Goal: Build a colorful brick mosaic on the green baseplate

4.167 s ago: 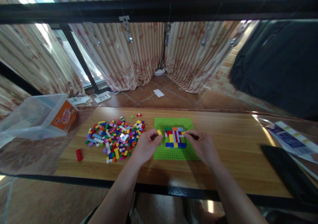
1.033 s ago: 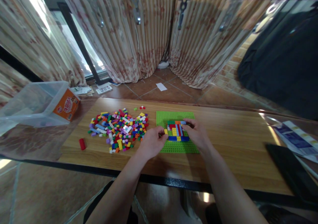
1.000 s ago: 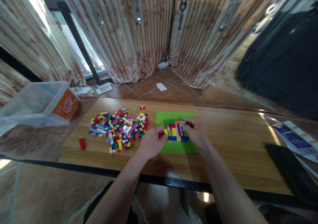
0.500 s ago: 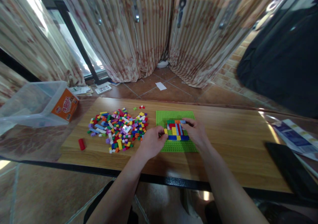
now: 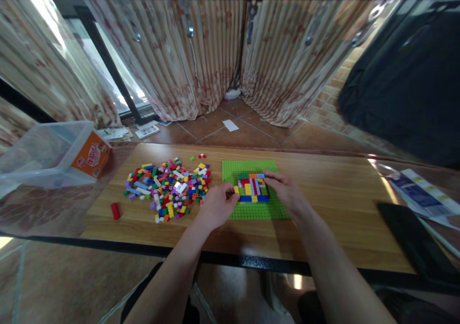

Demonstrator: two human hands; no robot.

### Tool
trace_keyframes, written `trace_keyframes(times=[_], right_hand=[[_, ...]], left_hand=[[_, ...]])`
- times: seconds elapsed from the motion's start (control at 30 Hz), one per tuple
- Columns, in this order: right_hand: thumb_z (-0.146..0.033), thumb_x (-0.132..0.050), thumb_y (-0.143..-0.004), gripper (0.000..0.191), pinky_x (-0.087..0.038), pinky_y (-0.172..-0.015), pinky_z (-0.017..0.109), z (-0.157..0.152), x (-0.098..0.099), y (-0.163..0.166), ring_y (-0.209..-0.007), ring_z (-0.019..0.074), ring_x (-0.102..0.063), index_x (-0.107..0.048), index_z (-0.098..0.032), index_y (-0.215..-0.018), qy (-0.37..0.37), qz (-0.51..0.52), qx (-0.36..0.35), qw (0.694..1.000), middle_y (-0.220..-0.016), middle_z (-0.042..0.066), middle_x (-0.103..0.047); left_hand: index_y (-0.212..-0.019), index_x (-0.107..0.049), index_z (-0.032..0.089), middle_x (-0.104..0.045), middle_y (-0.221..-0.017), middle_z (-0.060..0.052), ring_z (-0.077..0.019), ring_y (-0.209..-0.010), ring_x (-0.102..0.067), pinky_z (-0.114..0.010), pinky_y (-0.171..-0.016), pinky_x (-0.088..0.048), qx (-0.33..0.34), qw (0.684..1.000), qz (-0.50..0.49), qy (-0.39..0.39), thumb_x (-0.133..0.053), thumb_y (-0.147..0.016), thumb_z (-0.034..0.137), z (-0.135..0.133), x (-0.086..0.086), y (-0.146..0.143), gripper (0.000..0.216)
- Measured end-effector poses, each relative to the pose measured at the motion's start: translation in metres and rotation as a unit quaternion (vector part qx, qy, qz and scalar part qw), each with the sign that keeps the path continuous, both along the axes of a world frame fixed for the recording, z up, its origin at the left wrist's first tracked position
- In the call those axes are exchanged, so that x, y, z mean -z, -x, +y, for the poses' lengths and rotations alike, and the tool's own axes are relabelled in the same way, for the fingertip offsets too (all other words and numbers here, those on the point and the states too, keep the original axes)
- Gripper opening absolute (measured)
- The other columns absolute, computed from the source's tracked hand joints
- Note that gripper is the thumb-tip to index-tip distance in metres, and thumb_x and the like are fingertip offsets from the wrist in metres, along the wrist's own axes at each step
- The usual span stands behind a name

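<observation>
A green studded baseplate [image 5: 257, 212] lies on the table with a low block of coloured bricks [image 5: 253, 188] built on it: blue and yellow along the near side, green, orange and light blue along the far side. At the left of this build, my left hand [image 5: 218, 203] pinches a small yellow brick [image 5: 236, 190] between thumb and fingertips. My right hand [image 5: 285, 190] is at the right side of the build, fingers stretched toward its far right corner and apart, with nothing seen in them. Whether its fingertips touch the bricks is hard to tell.
Left of the baseplate spreads a pile of loose bricks [image 5: 167, 185]. A red brick [image 5: 115, 211] lies apart near the table's left end. Beyond stands a clear plastic bin [image 5: 46, 146] with an orange label. A dark flat panel [image 5: 406, 237] rests at the right end of the wooden table [image 5: 334, 204].
The view has shifted slightly. My right hand's fingers have drawn back a little from the top of the build and opened out. My left hand keeps the yellow brick at the left side.
</observation>
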State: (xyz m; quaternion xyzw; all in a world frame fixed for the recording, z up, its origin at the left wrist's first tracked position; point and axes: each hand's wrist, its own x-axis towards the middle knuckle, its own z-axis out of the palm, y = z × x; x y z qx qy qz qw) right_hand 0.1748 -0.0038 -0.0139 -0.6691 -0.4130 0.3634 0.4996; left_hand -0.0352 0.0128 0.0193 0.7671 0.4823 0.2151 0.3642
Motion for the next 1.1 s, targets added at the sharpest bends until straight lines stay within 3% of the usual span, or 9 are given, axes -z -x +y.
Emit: trace_keyframes(times=[0.53,1.1], right_hand=[[-0.031,-0.063,-0.071,0.035,-0.05,-0.095,0.04,0.004,0.008,0.0,-0.096,0.0227,-0.068,-0.075,-0.017,-0.1,-0.005,-0.074,0.022,0.997,-0.102,0.007,-0.076],[-0.028,-0.063,-0.066,0.032,-0.054,-0.083,0.035,0.007,0.001,0.006,-0.085,0.0224,-0.07,-0.077,-0.016,-0.092,0.011,-0.02,0.042,0.999,-0.086,0.005,-0.077]], left_hand=[[-0.071,-0.059,0.017,-0.061,-0.065,0.0,-0.0138,-0.063,-0.054,-0.025,-0.059,-0.034,0.0,1.0,0.011,-0.006,-0.054,-0.085,0.018,-0.001,-0.001,-0.001,0.015],[-0.072,-0.059,0.016,-0.061,-0.064,0.0,-0.0139,-0.062,-0.055,-0.025,-0.059,-0.034,0.0,1.0,0.018,-0.004,-0.054,-0.085,0.018,-0.001,-0.001,-0.001,0.014]])
